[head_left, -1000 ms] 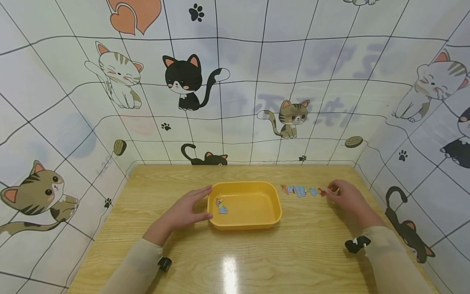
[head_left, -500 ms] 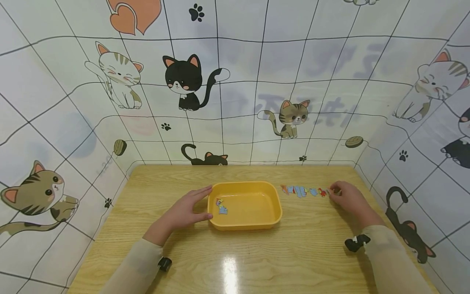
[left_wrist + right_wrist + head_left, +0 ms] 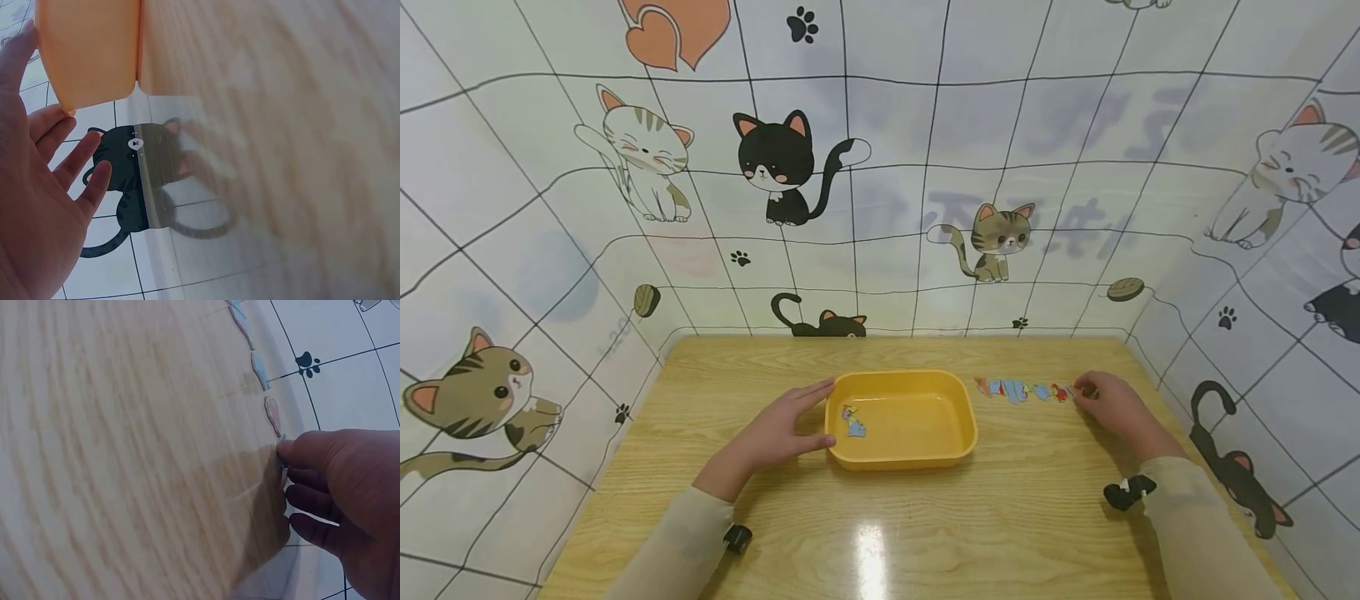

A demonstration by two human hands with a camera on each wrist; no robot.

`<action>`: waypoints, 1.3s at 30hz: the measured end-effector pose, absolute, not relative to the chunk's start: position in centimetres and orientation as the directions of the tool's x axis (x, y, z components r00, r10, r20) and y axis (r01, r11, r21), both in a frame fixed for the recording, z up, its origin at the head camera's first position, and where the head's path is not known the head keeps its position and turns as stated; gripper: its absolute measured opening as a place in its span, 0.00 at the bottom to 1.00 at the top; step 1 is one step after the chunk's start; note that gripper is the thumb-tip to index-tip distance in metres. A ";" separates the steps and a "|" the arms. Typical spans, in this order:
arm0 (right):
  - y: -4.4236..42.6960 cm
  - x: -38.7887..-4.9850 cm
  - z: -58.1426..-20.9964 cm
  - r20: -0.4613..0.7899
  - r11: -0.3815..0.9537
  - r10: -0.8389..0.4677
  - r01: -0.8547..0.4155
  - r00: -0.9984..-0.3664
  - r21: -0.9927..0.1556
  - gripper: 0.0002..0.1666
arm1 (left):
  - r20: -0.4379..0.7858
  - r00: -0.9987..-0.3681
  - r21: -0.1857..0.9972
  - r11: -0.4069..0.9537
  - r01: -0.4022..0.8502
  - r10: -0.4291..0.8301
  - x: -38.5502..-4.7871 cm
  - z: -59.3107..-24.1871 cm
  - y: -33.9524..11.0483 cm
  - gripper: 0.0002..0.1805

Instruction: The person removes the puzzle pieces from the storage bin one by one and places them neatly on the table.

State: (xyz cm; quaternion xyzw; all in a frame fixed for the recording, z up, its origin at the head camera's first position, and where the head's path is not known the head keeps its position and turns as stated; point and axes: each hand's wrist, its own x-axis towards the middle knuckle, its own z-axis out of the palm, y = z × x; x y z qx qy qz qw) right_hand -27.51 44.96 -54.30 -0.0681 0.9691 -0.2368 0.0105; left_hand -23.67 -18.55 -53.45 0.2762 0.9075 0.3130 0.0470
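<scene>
My left hand (image 3: pixel 786 427) rests against the left side of the yellow tray (image 3: pixel 901 462), fingers spread and thumb touching its rim. The tray's underside edge (image 3: pixel 94 56) and the hand (image 3: pixel 53 169) fill the left of the left wrist view. Inside the tray lie a few small flat colourful puzzle pieces (image 3: pixel 854 425). A row of flat pieces (image 3: pixel 1015 390) in blue, red and orange lies right of the tray. At its right end my right hand (image 3: pixel 1105 402) pinches a small puzzle piece (image 3: pixel 283 472), mostly hidden by the thumb and fingers in the right wrist view.
The wooden table (image 3: pixel 760 533) meets a cloth backdrop (image 3: pixel 895 208) printed with cats and grid lines, at the back and both sides. A black wrist strap (image 3: pixel 1129 493) shows at the right sleeve. Light glares off the table's front middle.
My right hand has shifted slightly right and toward me, a little away from the red piece at the row's end. The left hand and the tray hold their places.
</scene>
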 end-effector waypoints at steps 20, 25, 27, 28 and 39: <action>44.8 -27.1 -53.4 -0.033 0.858 -0.143 -0.107 -0.989 -0.503 0.20 | 0.086 -0.843 0.592 0.653 0.473 0.532 -23.7 -53.3 -18.5 0.52; 44.6 -26.9 -53.2 -0.027 0.849 -0.133 -0.100 -0.991 -0.519 0.22 | 0.086 -0.843 0.592 0.653 0.472 0.531 -23.6 -53.2 -18.5 0.52; 44.4 -26.9 -53.1 -0.013 0.847 -0.126 -0.101 -0.992 -0.522 0.23 | 0.085 -0.843 0.591 0.655 0.472 0.530 -23.6 -53.3 -18.4 0.52; 44.3 -27.0 -53.1 -0.005 0.847 -0.126 -0.105 -0.992 -0.521 0.23 | 0.086 -0.844 0.591 0.655 0.471 0.530 -23.6 -53.3 -18.4 0.52; 41.8 -27.1 -51.5 0.077 0.840 -0.159 -0.176 -0.984 -0.514 0.21 | 0.080 -0.846 0.581 0.665 0.469 0.527 -23.6 -53.2 -18.3 0.52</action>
